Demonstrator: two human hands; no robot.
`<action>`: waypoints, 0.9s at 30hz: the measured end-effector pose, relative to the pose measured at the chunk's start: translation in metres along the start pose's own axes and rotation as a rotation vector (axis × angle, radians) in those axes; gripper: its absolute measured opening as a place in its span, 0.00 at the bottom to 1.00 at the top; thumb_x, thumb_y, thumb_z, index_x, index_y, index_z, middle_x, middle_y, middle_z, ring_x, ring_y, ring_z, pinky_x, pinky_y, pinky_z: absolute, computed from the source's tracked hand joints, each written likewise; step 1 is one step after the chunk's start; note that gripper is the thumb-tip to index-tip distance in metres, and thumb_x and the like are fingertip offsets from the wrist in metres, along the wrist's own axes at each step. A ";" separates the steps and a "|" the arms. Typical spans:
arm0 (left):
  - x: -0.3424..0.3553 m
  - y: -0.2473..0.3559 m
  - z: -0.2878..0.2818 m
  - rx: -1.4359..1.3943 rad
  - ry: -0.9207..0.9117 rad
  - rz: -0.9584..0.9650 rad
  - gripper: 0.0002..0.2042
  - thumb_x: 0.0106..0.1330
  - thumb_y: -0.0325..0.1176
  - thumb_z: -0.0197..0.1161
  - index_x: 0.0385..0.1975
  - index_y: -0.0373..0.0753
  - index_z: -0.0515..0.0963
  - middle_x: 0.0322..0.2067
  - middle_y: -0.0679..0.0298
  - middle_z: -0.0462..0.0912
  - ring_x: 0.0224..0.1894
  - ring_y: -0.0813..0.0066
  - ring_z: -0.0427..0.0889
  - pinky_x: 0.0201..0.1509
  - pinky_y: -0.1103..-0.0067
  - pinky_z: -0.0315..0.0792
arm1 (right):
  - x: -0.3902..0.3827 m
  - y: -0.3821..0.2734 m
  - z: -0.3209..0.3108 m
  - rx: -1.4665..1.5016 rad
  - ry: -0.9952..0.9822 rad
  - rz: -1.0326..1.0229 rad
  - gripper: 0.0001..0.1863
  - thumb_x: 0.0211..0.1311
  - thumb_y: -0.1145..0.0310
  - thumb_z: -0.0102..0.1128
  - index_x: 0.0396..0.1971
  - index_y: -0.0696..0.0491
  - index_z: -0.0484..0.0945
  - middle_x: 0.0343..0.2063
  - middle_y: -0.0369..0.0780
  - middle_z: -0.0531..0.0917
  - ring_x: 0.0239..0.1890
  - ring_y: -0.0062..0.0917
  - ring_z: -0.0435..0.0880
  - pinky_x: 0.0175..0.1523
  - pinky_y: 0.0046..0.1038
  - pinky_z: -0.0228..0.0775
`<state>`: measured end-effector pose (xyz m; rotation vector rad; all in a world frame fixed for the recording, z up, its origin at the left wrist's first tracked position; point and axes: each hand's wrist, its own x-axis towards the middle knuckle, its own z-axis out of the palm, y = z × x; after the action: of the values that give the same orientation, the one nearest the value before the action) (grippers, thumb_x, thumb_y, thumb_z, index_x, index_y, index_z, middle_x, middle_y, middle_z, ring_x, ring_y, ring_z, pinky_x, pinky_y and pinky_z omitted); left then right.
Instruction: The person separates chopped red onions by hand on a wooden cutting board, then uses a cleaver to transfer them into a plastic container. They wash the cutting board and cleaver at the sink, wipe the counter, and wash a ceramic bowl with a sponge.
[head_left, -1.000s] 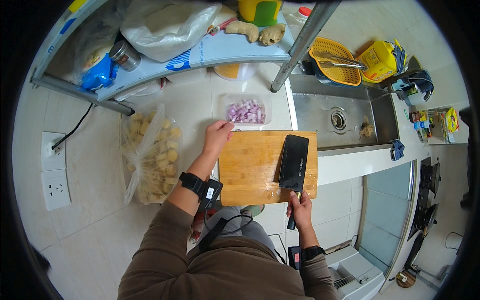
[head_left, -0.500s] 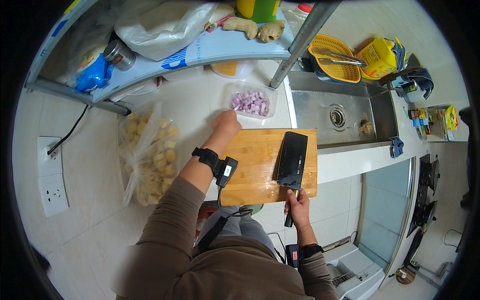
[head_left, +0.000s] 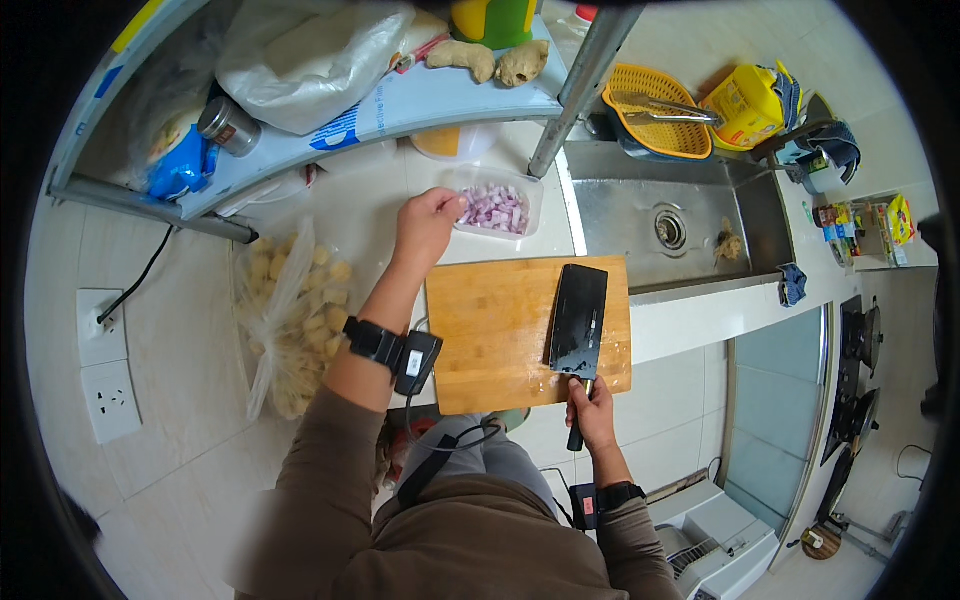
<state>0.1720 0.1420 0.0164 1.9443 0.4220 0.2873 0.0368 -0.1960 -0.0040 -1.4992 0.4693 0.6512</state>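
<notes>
Head; container (head_left: 534,208) partly behind left hand (head_left: 424,225)

- Showing smooth, grained wood on the cutting board (head_left: 485,330), glistening wet near its lower-right corner
- Gleaming in dark, satiny metal on the cleaver (head_left: 578,320) blade
- Looking translucent and smooth in the plastic container (head_left: 536,206) past the board's far edge
- Shining as bare metal across the sink (head_left: 612,225)
- Wrinkling in clear, glossy plastic on the lumpy bag (head_left: 278,330)

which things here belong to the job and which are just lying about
For the job:
cleaver, in the right hand
cutting board
container of chopped onion, by the left hand

Apparently lying about:
ginger
yellow basket
shaker
tied bag
</notes>
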 end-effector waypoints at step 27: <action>0.056 0.012 0.098 0.986 -0.659 0.225 0.04 0.51 0.31 0.62 0.27 0.45 0.80 0.38 0.61 0.77 0.42 0.58 0.78 0.42 0.67 0.72 | 0.003 0.006 -0.003 0.063 0.056 0.042 0.06 0.60 0.70 0.58 0.31 0.53 0.70 0.14 0.32 0.72 0.09 0.14 0.65 0.13 0.18 0.57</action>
<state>0.2624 0.0792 -0.0109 2.8791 -0.1496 -0.5282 0.0352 -0.1986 -0.0103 -1.4541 0.5609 0.6234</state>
